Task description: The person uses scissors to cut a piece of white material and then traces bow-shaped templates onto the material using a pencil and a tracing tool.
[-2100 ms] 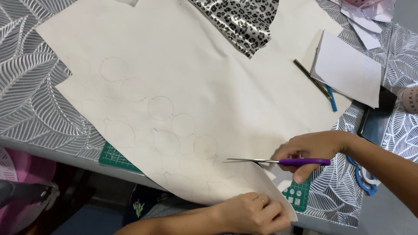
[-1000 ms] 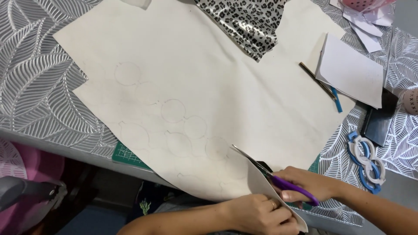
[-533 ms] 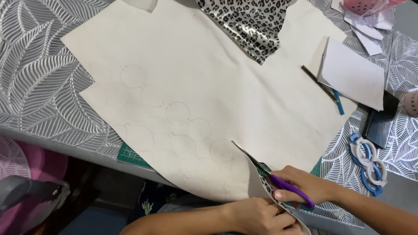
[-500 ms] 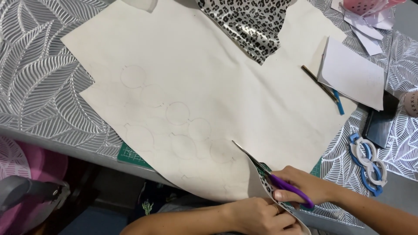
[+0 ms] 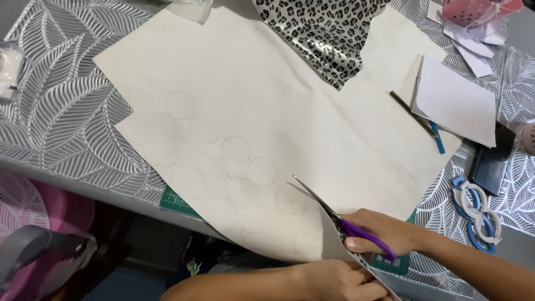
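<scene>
Purple plastic loops of a pair of steel-bladed scissors sit inside the curled fingers of the right hand, low and right of centre in the frame; the fingers are closed through and around the handle, the thumb on top. The blades point up and to the left, their tip lying on the large cream sheet of paper with faint pencilled circles, with a cut edge of that sheet lifting beside them. At the bottom edge the left hand lies on the near part of the same sheet, fingers bent and close together, pressing or pinching the loose flap; which of the two cannot be told.

Compared with the picture from two seconds ago, the scissors lie steeply slanted instead of nearly level, and the right hand sits lower and nearer the left. Against the last half second hardly anything has shifted.

Outward from the hands, the sheet covers most of the silver leaf-patterned tablecloth. A green cutting mat peeps out under its near edge. A leopard-print glossy sheet lies at the top centre. To the right are a white paper card, a blue-tipped pen and a blue-and-white plastic ring tool.
</scene>
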